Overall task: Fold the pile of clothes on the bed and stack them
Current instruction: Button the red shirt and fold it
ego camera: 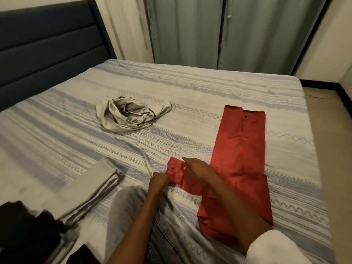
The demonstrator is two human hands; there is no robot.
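Observation:
A red buttoned shirt (240,155) lies lengthways on the right half of the bed (209,86), its body folded narrow and one sleeve stretched out to the left. My left hand (159,181) grips the sleeve's cuff near its dark button. My right hand (200,168) lies on the same sleeve just right of the cuff, fingers straight and pointing left. A crumpled beige garment (129,115) sits unfolded in the middle of the bed. A stack of folded pale clothes (89,189) lies at the near left.
Dark folded clothing (24,231) lies at the lower left corner beside the pale stack. A dark padded headboard (47,42) stands at the far left. Grey-green curtains (228,31) hang behind the bed, and bare floor (331,130) runs along its right edge.

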